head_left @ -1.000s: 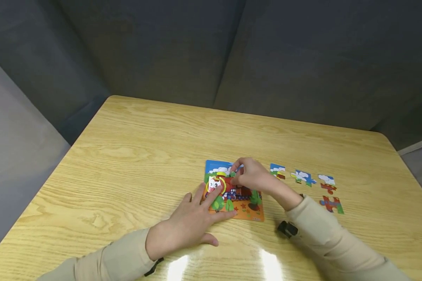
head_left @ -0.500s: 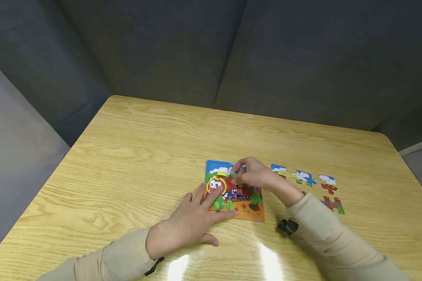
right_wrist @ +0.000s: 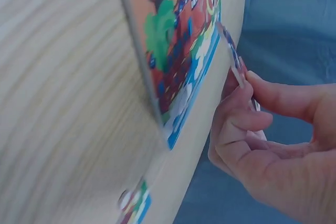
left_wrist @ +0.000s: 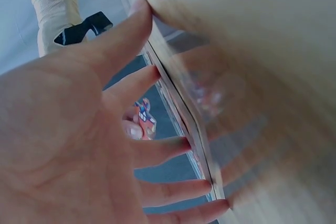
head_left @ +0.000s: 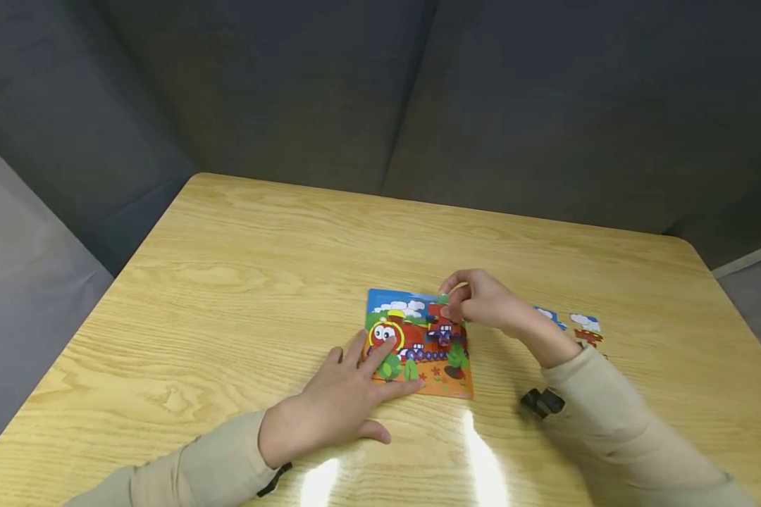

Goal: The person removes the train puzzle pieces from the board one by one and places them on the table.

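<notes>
Compared with half a second ago, the right hand (head_left: 483,304) has moved rightward across the puzzle board (head_left: 447,389), carrying its red-and-blue puzzle piece (head_left: 442,331) from around the train's middle to over the board's right half. In the head view, that hand and forearm now cover the nearest loose piece that showed to the right of the board, and some of the others. The left hand (head_left: 337,403) hasn't stirred: it lies with fingers spread, their tips on the board's near left part. The right hand pinches the piece between thumb and fingers, and from the wrist I can see it is held up off the board. The board lies flat on the worktop (head_left: 228,303), beyond the left palm and below the right hand. Farther right, a cloud piece (head_left: 585,322) lies well apart from it.
</notes>
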`<state>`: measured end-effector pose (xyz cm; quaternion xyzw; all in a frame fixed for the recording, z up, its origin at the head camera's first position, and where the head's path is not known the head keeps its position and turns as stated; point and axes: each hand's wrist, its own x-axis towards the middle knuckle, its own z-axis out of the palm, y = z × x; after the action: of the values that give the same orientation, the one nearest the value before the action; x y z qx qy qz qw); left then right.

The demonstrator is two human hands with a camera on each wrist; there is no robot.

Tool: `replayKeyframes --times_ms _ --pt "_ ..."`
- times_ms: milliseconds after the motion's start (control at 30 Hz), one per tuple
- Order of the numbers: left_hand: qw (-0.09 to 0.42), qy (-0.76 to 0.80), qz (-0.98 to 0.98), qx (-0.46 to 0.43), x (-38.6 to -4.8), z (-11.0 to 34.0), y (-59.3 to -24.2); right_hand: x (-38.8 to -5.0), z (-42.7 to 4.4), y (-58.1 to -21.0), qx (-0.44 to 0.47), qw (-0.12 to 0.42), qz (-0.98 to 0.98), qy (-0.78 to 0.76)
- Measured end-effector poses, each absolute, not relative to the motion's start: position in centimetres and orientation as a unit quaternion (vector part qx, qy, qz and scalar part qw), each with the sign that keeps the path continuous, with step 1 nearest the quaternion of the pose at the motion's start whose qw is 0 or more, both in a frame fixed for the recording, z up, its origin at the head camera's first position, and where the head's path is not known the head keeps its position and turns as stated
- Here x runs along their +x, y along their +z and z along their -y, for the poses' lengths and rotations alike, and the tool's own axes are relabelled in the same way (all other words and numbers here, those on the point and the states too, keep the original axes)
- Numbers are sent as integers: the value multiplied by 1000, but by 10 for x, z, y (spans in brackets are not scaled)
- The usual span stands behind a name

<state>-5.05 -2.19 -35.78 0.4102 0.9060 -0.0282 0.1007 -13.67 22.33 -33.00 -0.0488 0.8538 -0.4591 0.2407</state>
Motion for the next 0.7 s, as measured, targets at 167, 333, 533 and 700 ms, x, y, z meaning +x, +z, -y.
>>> replayKeyframes --times_ms 167,333,533,700 --pt "92 -31 -905 414 -50 24 -359 -131 -241 -331 -61 246 -839 -482" --pt "83 -38 -903 420 -49 23 -360 -125 -270 -329 -60 250 -841 -476" --pt "58 -50 -902 426 -48 24 -361 -116 -306 -333 -47 237 -862 -446" --pt "52 -52 -902 426 -47 25 -362 -106 -331 -343 -49 215 -885 -410"
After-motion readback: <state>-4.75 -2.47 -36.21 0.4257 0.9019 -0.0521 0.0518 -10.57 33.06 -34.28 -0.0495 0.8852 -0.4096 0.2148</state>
